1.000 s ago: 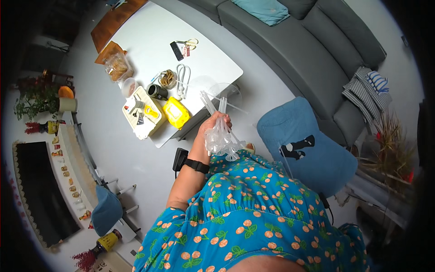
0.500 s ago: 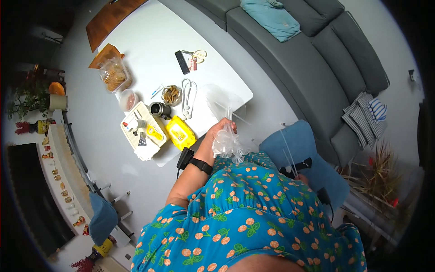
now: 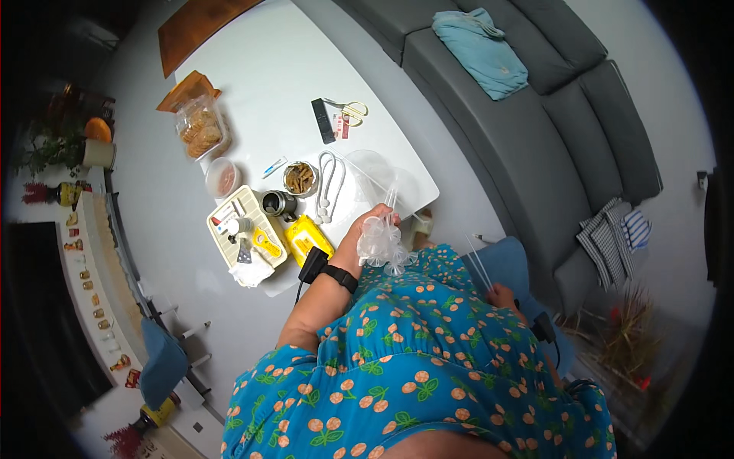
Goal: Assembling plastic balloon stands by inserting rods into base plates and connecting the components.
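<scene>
My left hand [image 3: 370, 220] is closed round a bunch of clear plastic sticks with cup-shaped ends [image 3: 384, 243], held just off the table's near corner. The cups hang below my fist, and thin stems poke out above it. Beyond that hand, large translucent round pieces [image 3: 371, 170] lie at the table's edge, too see-through to make out well. My right hand [image 3: 502, 296], low at my right side by the blue chair [image 3: 501, 264], grips thin clear sticks [image 3: 479, 264] that point up and away. Its fingers are partly hidden.
On the white table [image 3: 267, 69] stand a cream tray [image 3: 220, 208] of small items, a yellow wipes pack [image 3: 309, 239], a dark mug [image 3: 277, 203], a jar [image 3: 300, 178], a white cable [image 3: 329, 183], scissors [image 3: 353, 113] and a cookie box [image 3: 202, 130]. A grey sofa [image 3: 489, 130] stands to the right.
The view has shifted, so the table sits slightly lower and further right. My right hand shows more fully, with its sticks nearer my body. The left hand keeps its bunch.
</scene>
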The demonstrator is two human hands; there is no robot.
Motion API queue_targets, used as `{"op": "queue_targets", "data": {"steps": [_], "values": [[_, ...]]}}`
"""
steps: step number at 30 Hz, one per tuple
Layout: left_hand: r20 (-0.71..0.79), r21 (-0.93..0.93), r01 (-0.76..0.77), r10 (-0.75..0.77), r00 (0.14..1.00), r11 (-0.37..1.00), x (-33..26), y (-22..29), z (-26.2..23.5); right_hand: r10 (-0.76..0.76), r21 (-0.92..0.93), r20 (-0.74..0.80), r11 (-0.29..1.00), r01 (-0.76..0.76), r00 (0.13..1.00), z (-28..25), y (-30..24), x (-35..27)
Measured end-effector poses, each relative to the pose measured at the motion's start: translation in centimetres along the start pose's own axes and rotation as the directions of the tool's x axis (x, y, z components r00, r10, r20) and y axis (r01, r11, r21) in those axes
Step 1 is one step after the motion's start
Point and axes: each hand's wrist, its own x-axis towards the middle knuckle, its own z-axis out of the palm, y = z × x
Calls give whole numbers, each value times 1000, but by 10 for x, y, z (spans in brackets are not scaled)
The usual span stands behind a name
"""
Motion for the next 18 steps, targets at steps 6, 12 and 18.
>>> {"op": "queue_targets", "data": {"steps": [6,12,18], "values": [[-188,-154,-118,89,978,981,25,24,63,-102,89,40,991,98,994,-76,-27,100],[-223,-204,-111,65,973,973,89,56,65,-277,-47,95,958,282,956,-166,-62,239],[-273,-187,-310,254,928,932,117,63,84,-511,-191,165,823,535,844,-217,-137,363]]}}
